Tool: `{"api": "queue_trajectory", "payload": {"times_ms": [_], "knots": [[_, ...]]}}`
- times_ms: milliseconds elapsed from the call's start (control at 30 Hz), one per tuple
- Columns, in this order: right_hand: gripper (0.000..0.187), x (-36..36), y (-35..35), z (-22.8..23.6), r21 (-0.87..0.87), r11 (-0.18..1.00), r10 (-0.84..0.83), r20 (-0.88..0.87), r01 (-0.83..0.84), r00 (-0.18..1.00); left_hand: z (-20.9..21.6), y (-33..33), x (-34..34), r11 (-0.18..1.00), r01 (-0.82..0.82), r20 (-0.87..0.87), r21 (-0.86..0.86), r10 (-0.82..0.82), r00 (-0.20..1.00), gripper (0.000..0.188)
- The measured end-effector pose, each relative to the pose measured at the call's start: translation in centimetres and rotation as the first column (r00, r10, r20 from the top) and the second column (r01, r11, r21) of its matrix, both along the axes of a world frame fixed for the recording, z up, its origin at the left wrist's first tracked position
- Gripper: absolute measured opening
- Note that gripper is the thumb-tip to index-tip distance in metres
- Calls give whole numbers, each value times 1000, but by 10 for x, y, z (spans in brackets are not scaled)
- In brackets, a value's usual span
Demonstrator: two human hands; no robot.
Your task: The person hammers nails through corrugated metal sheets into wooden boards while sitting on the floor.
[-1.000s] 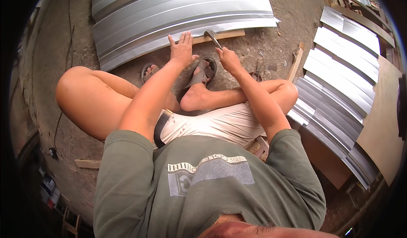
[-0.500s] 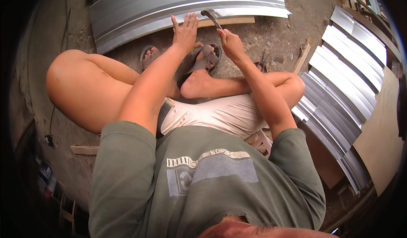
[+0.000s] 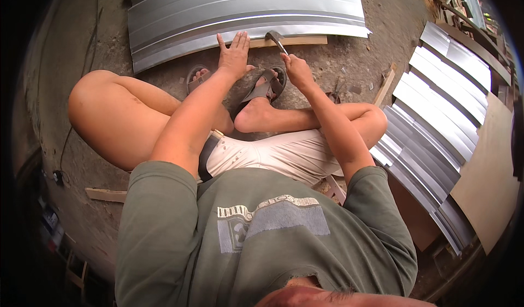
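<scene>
A ribbed silver metal sheet (image 3: 245, 13) lies on the ground ahead of me, with a wooden strip (image 3: 305, 40) along beneath its near edge. My left hand (image 3: 233, 57) is open, its fingers spread and the tips laid on that near edge. Closed around the handle of a hammer (image 3: 275, 36) is my right hand (image 3: 298, 70). The hammer's dark head is over the sheet's edge and the strip, just right of my left fingers. Whether the head touches the metal, I cannot tell.
My crossed legs and sandaled feet (image 3: 270, 86) are close below the sheet. On the right lie a stack of silver metal sheets (image 3: 431, 116) and a thin tan board (image 3: 486, 176). A wood offcut (image 3: 385, 84) rests between. A cable (image 3: 93, 39) runs along the left ground.
The whole view has shifted, so the sheet and both hands appear lower. The hammer's tilt differs slightly in my right hand. My left hand stays spread at the sheet's edge.
</scene>
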State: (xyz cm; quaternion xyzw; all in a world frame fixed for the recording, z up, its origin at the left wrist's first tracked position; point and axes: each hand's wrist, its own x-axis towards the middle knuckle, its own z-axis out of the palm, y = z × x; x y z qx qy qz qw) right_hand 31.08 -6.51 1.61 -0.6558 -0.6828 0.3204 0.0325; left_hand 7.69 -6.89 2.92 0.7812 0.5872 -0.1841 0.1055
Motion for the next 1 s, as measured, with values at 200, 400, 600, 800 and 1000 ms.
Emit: {"api": "queue_trajectory", "payload": {"times_ms": [200, 400, 600, 800, 1000], "knots": [[53, -33, 0, 33, 68, 998, 25, -182, -13, 983, -8, -7, -10, 998, -69, 40, -6, 69, 997, 105], [54, -35, 10, 26, 35, 997, 71, -35, -69, 997, 1, 2, -10, 997, -71, 58, -25, 73, 996, 107], [50, -29, 8, 12, 33, 993, 111, 71, -114, 991, -7, -5, -6, 998, -62, 81, -12, 63, 995, 108], [50, -24, -7, 12, 45, 998, 41, -40, -39, 998, -4, -11, -1, 998, -69, 89, -16, 70, 994, 107], [53, -31, -4, 10, 5, 995, 100, 80, -100, 992, -3, -5, -5, 996, -77, 60, 40, 75, 995, 105]]}}
